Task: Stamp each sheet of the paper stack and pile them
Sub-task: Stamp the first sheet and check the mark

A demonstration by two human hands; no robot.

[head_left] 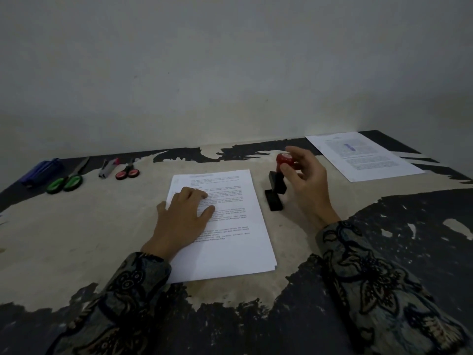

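A stack of printed white sheets [230, 226] lies in the middle of the worn table. My left hand [183, 219] rests flat on its left side, fingers straight. To the right of the stack, my right hand [305, 180] grips the red knob of a black-bodied stamp [277, 183], which hangs tilted above a small black ink pad [273, 203]. At the far right lies a separate pile [363, 155] whose top sheet carries a blue stamp mark.
Along the far left edge lie a blue stapler [42, 171], green-handled scissors [65, 181], a grey staple remover [107, 169] and small red-handled scissors [127, 172]. The table [76, 226] ends at a plain wall behind.
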